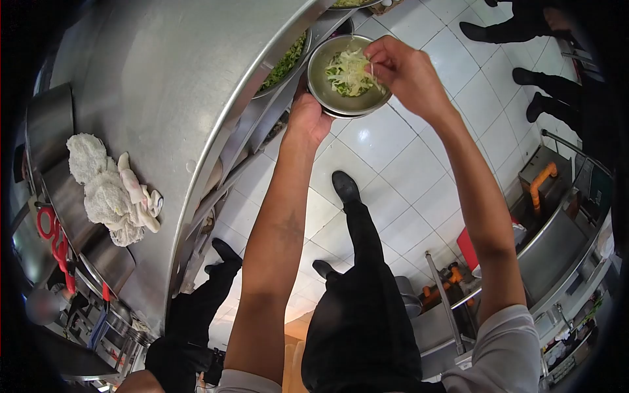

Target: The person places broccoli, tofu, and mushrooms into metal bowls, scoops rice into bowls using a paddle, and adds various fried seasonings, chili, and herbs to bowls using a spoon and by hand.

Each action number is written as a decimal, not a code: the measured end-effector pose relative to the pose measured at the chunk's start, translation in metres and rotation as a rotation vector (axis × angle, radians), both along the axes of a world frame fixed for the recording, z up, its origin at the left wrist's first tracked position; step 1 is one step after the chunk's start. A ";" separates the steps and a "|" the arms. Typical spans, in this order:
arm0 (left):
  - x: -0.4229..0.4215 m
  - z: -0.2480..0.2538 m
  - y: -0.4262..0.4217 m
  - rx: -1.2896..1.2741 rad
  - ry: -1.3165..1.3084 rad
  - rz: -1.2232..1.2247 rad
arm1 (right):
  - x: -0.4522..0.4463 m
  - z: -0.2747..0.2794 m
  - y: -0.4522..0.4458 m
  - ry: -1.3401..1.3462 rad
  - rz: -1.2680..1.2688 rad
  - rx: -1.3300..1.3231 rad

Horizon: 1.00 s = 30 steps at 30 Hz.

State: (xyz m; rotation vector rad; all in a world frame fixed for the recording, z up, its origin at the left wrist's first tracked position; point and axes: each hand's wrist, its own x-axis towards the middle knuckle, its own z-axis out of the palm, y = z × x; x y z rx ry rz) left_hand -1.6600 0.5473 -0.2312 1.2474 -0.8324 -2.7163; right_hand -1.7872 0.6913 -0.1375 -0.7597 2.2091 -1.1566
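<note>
My left hand is closed on the near left side of a round metal bowl, holding it up over the floor beside the counter. A second rim shows just under the bowl's near edge. Inside lies a loose heap of pale shredded vegetable, which looks like cabbage or lettuce, with green bits beneath it. Over the bowl's right side, my right hand is pinched closed, with pale shreds hanging from its fingertips. Just left of the bowl, a larger container of chopped greens sits under the counter edge.
A steel counter curves along the left, bearing crumpled white cloths. Red-handled scissors lie at far left. People in black trousers and shoes stand at lower left and upper right. White tiles cover the floor. Steel equipment stands right.
</note>
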 end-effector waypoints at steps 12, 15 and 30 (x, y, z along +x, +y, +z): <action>0.058 -0.015 -0.002 0.040 0.019 0.048 | 0.070 -0.019 -0.014 0.850 0.292 0.007; 0.092 -0.019 -0.011 0.050 -0.080 0.151 | 0.076 0.003 -0.050 0.271 0.018 -0.061; 0.262 -0.026 -0.017 -0.418 -0.372 0.289 | 0.139 -0.075 0.018 -0.060 -0.156 0.016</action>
